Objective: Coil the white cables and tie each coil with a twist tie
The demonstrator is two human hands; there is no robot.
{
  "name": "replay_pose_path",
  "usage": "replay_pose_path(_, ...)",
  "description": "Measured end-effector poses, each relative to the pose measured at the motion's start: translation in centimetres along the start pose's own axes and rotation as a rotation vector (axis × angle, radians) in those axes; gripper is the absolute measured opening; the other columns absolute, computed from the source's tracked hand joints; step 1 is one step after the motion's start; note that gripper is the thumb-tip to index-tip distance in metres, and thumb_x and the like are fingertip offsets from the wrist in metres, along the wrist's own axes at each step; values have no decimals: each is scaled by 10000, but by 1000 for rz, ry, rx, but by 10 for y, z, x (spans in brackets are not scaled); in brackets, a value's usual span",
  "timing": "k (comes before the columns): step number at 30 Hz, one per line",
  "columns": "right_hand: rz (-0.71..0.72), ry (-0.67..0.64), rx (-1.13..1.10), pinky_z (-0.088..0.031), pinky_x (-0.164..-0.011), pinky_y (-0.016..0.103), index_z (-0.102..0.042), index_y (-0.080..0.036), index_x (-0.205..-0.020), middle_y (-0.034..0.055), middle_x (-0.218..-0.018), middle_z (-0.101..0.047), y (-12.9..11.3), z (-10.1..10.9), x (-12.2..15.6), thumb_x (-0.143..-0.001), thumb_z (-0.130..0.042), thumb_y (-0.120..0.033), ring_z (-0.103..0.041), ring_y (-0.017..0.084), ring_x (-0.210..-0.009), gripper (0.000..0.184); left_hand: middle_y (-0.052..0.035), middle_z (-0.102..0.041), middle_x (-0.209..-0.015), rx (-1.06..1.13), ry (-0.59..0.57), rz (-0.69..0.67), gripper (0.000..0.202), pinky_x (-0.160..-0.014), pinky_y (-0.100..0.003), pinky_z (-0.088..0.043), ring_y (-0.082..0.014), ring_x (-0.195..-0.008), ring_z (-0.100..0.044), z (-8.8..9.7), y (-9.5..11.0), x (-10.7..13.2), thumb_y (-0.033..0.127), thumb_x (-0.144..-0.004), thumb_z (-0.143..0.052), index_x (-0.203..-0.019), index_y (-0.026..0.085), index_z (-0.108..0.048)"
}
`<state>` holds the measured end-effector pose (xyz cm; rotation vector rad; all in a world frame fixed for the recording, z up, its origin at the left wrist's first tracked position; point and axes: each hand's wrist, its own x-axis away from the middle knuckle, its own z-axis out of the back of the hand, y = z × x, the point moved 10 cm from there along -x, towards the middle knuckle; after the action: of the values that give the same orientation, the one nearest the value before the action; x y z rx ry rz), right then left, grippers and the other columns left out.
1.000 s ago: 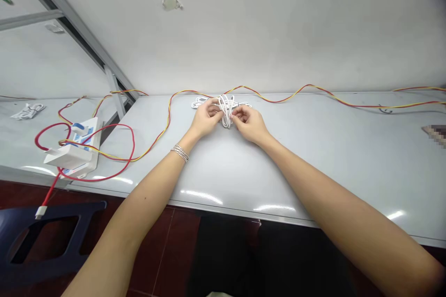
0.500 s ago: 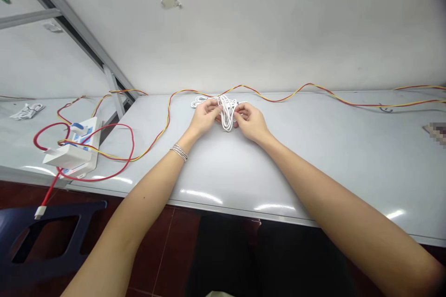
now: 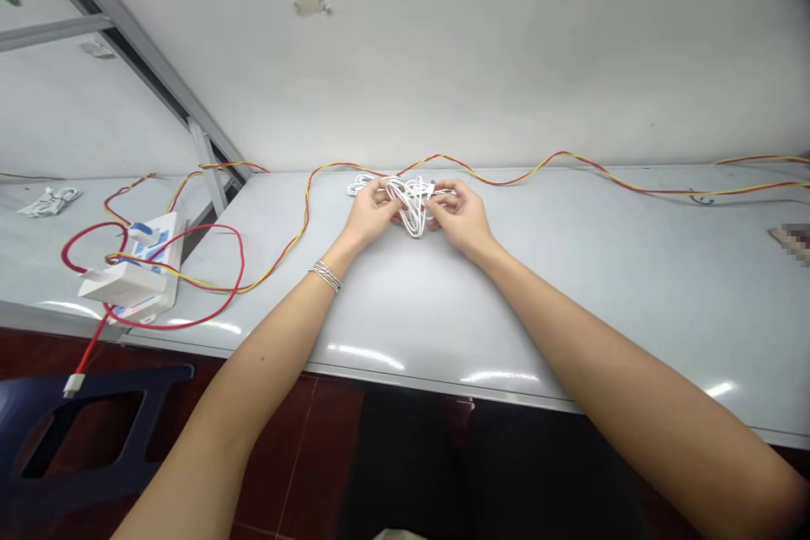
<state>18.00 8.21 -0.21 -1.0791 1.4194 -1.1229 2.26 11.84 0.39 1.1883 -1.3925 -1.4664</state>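
A white cable (image 3: 414,219), looped into a loose bundle, hangs between my two hands just above the grey tabletop. My left hand (image 3: 373,209) pinches the loops from the left with thumb and fingers. From the right, my right hand (image 3: 461,218) is closed on the same cable, near a small white plug end (image 3: 431,188). Another white coiled cable (image 3: 359,184) lies on the table behind my left hand. The undersides of my fingers are hidden.
A red and yellow twisted wire (image 3: 525,177) runs along the wall. To the left, a white power strip (image 3: 168,270) carries a white adapter (image 3: 123,284) and a looped red cable (image 3: 240,253). Farther left lies another white cable bundle (image 3: 51,202). A blue chair (image 3: 107,472) stands below.
The loops between my hands have spread wider and shifted slightly. The small white plug end now shows by my right fingers. My arms have barely moved.
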Motion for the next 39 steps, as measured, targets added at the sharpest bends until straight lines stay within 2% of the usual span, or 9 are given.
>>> replay_pose_path(4,7,4,-9,-554,-567,275,-574,-214,-992,-26,-749,-693,0,0,-1,-729,-755,-287,-611,125,-573,328,-46,-747,-871,6,-6,-20,410,-659,-387,-619,-215,-704,-740,-1,1,0,164,-680,-809,-985,163,-535)
replay_pose_path(11,38,-31,15,-517,-567,293,-568,-223,-952,-25,-656,-650,3,-2,-2,-728,-770,-403,-602,148,-562,351,4,-707,-755,-21,-19,0,489,-630,-326,-595,-167,-623,-700,-1,-2,0,194,-674,-849,-1053,171,-541)
replay_pose_path(14,43,-40,25,-492,-566,292,-563,-227,-950,-17,-660,-660,4,-2,-2,-715,-770,-420,-595,150,-567,369,7,-701,-735,-26,-47,-10,504,-628,-326,-593,-168,-620,-697,-3,-1,0,245,-658,-878,-1029,175,-545)
replay_pose_path(19,41,-49,23,-487,-575,297,-556,-230,-951,-14,-668,-668,2,-3,-1,-717,-760,-411,-606,157,-578,360,-6,-724,-790,-10,-71,-29,494,-629,-315,-586,-162,-647,-696,-6,2,2,304,-636,-889,-954,190,-529)
replay_pose_path(27,54,-53,49,-487,-569,301,-583,-224,-954,-10,-668,-674,1,-3,-1,-726,-768,-405,-614,165,-584,344,-8,-700,-788,-36,-89,-50,397,-633,-290,-560,-158,-682,-683,-8,9,4,217,-666,-837,-961,181,-574)
replay_pose_path(31,44,-65,84,-497,-584,308,-641,-208,-959,15,-712,-699,2,-4,0,-738,-752,-374,-638,171,-606,298,-11,-689,-767,-49,-92,-56,371,-628,-284,-548,-145,-655,-658,-8,8,3,204,-700,-827,-1004,174,-616)
replay_pose_path(39,78,-47,95,-499,-604,299,-725,-183,-961,17,-738,-690,2,-2,-1,-752,-720,-304,-607,148,-604,242,-30,-683,-885,-21,-80,-47,300,-653,-282,-549,-138,-714,-655,-6,9,3,219,-740,-797,-994,174,-643)
